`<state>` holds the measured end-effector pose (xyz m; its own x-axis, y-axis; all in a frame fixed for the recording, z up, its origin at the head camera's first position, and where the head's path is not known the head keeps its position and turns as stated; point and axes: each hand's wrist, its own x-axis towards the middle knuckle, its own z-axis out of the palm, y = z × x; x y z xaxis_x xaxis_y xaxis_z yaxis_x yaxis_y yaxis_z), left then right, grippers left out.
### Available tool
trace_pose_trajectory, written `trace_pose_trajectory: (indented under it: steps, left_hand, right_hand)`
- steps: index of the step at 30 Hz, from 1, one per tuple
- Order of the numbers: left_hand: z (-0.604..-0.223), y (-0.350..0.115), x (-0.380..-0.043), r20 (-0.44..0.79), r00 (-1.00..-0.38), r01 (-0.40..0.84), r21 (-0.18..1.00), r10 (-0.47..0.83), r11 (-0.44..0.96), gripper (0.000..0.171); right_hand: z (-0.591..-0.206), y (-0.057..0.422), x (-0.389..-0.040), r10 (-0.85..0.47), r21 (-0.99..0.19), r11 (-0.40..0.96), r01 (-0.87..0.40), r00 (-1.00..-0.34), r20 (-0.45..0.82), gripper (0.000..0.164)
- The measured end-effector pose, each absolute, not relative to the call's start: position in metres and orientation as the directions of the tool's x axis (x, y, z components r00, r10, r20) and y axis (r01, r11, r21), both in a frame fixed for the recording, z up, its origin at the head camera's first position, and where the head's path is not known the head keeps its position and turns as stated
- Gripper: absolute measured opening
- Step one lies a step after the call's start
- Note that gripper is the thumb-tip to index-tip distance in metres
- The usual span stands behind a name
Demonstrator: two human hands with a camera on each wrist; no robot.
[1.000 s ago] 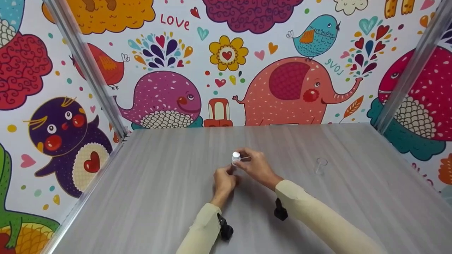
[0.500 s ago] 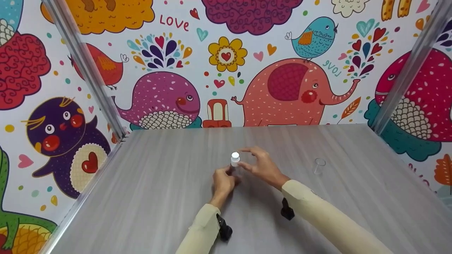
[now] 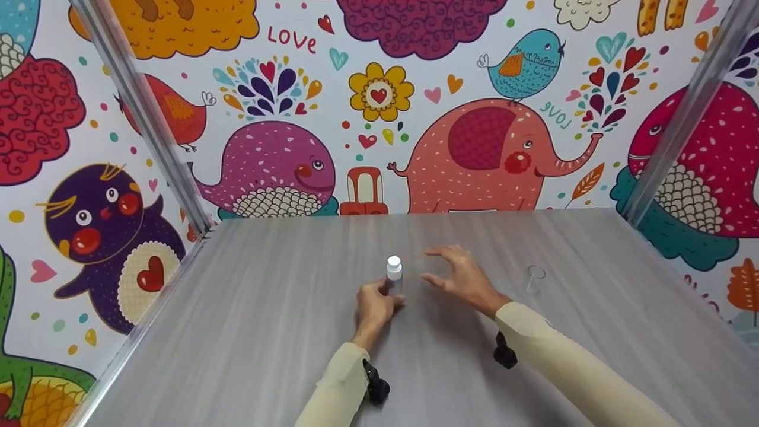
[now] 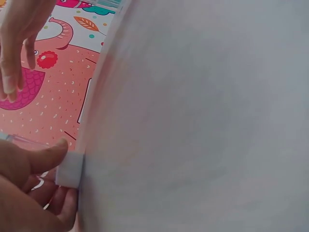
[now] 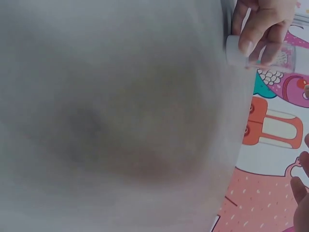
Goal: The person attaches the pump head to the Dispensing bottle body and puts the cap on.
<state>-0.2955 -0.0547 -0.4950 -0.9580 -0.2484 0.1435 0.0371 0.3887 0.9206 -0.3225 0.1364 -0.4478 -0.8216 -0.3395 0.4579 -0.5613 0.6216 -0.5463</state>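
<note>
A small clear bottle (image 3: 394,279) with a white top stands upright near the middle of the table. Its white base (image 4: 70,169) touches the tabletop in the left wrist view. Thumb and fingers of my left hand (image 3: 375,305) grip it low, around the base. To the right of the bottle, my right hand (image 3: 465,279) is held in the air, apart from it, thumb and fingers spread and holding nothing. The right wrist view shows the left hand (image 5: 265,24) at the bottle and part of my right hand (image 5: 301,208) at the edge.
A small clear cylinder (image 3: 534,280), like a cap or cup, stands on the wood-grain table (image 3: 267,332) further right. Behind the table rises a wall (image 3: 379,142) printed with cartoon animals. Metal posts (image 3: 142,112) stand at the back corners.
My right hand has let go of the bottle's white top and moved away to the right, its fingers spreading. My left hand stays on the bottle, which stands in the same place.
</note>
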Motion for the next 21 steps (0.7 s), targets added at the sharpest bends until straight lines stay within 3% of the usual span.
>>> trace_pose_trajectory:
  steps: [9, 17, 21]
  left_hand:
    - [-0.495, -0.056, -0.296, 0.156, -0.958, 0.052, 0.920, -0.243, 0.388, 0.031]
    - [-0.494, -0.057, -0.295, 0.141, -0.964, 0.054, 0.933, -0.224, 0.356, 0.035]
    - [-0.495, -0.056, -0.295, 0.148, -0.963, 0.061, 0.934, -0.226, 0.353, 0.036]
  right_hand:
    - [-0.451, 0.153, -0.319, -0.269, -0.532, 0.671, -0.516, -0.839, 0.474, 0.046]
    - [-0.464, 0.171, -0.321, -0.246, -0.498, 0.667, -0.554, -0.795, 0.554, 0.043]
    - [-0.466, 0.182, -0.320, -0.226, -0.521, 0.677, -0.520, -0.820, 0.525, 0.043]
